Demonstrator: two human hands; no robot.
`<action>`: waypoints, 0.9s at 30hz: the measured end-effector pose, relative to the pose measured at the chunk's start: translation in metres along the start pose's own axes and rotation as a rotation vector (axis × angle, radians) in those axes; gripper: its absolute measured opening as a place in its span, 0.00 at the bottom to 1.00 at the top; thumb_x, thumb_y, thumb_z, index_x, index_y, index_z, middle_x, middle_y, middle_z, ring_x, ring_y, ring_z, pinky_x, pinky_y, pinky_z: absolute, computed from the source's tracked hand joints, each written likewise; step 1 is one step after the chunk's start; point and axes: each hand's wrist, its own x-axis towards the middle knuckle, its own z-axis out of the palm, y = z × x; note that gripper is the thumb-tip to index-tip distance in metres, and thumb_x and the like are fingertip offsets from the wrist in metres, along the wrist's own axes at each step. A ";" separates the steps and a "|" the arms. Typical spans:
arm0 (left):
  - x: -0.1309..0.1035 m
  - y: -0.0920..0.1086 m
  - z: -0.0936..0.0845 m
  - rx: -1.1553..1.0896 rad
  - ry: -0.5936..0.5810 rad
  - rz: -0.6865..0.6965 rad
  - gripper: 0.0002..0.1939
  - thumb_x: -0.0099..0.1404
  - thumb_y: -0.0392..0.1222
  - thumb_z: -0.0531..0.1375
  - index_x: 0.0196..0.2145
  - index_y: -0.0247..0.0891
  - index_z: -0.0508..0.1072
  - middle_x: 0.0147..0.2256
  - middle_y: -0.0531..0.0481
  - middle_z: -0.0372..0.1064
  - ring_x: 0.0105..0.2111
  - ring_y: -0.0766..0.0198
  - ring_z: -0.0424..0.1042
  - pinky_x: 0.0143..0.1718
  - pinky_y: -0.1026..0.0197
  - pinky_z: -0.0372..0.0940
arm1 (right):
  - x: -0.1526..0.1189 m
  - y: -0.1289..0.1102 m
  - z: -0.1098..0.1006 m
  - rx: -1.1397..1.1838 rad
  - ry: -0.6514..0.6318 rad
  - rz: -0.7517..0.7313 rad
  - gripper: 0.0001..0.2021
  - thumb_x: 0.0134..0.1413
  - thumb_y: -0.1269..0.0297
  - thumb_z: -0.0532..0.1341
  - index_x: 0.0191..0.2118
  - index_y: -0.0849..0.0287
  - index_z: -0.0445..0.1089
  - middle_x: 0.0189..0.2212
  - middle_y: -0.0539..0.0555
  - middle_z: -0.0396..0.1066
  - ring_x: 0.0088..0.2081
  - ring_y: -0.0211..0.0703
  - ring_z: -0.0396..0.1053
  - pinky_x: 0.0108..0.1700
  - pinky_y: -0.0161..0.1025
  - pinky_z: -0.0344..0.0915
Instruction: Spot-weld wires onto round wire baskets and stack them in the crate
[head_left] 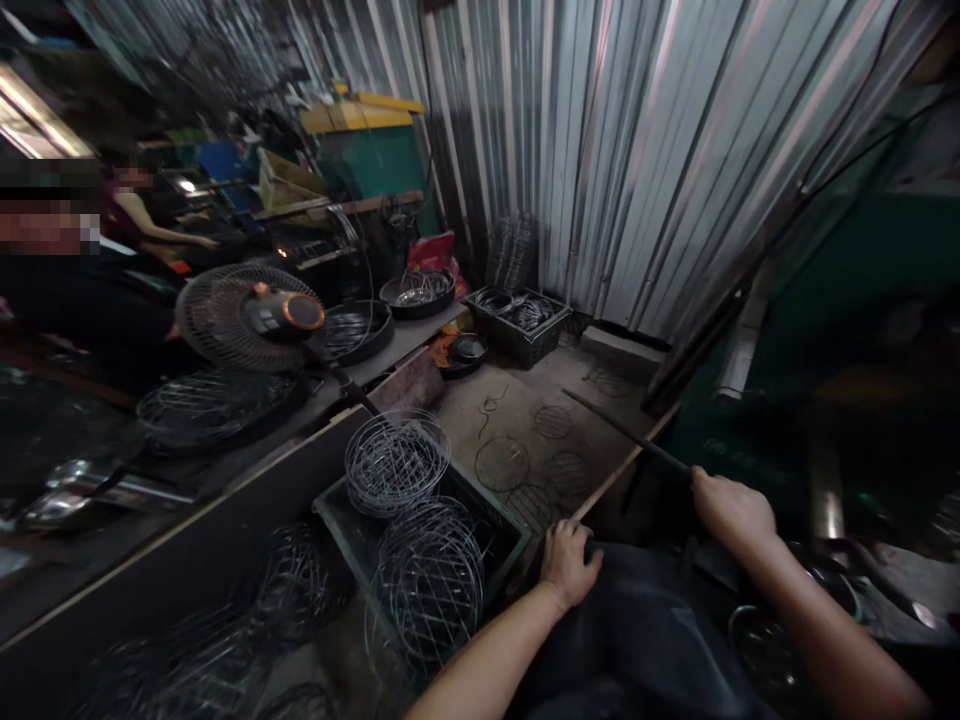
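Observation:
My right hand (733,512) is closed around the near end of a long thin dark rod (626,432). The far end of the rod hangs over the floor, above several flat round wire grids (553,421) lying there. My left hand (570,565) rests by my dark-clothed knee, its thumb apart from the bent fingers and nothing seen in it. Left of that hand is a dark green crate (514,522), with stacks of round wire grids (427,575) piled in it and over its edge.
A fan (251,315) stands by a long low bench (375,372) bearing black pans of wire pieces. Against the corrugated metal wall (600,150) sits another crate (529,343) with wire rings. Two people are at the left. Dark green machinery (750,440) rises on my right.

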 end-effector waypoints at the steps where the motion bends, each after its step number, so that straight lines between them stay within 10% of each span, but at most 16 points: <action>1: 0.000 0.000 0.001 -0.003 0.002 -0.007 0.13 0.57 0.44 0.58 0.40 0.40 0.70 0.42 0.47 0.67 0.46 0.57 0.62 0.49 0.53 0.57 | 0.017 -0.006 0.002 0.013 0.014 0.022 0.15 0.59 0.73 0.47 0.46 0.69 0.67 0.35 0.66 0.72 0.38 0.53 0.72 0.34 0.41 0.66; 9: 0.005 -0.002 0.007 -0.063 -0.021 -0.092 0.13 0.56 0.42 0.57 0.40 0.39 0.70 0.42 0.47 0.67 0.45 0.56 0.62 0.49 0.53 0.57 | 0.155 -0.036 0.015 0.103 -0.097 0.107 0.14 0.56 0.78 0.50 0.42 0.71 0.72 0.40 0.71 0.71 0.44 0.55 0.70 0.37 0.41 0.67; 15: 0.009 -0.010 0.011 -0.091 -0.042 -0.129 0.14 0.54 0.40 0.58 0.40 0.38 0.70 0.43 0.46 0.66 0.46 0.56 0.61 0.49 0.54 0.56 | 0.204 -0.054 0.012 0.082 -0.224 0.010 0.10 0.58 0.65 0.58 0.40 0.66 0.70 0.39 0.58 0.72 0.41 0.44 0.71 0.42 0.44 0.69; 20: 0.010 -0.010 0.007 -0.048 -0.068 -0.136 0.13 0.55 0.41 0.57 0.39 0.39 0.70 0.43 0.47 0.66 0.46 0.58 0.61 0.49 0.56 0.56 | 0.173 -0.066 -0.012 0.055 -0.171 -0.143 0.08 0.58 0.68 0.58 0.39 0.67 0.71 0.41 0.60 0.72 0.44 0.46 0.69 0.45 0.46 0.66; 27: 0.002 -0.008 0.003 -0.002 -0.047 -0.114 0.14 0.57 0.41 0.56 0.42 0.39 0.69 0.44 0.47 0.65 0.47 0.58 0.60 0.51 0.56 0.54 | 0.036 -0.079 -0.047 0.023 -0.074 -0.336 0.13 0.51 0.83 0.53 0.35 0.69 0.75 0.36 0.67 0.73 0.42 0.53 0.71 0.40 0.41 0.66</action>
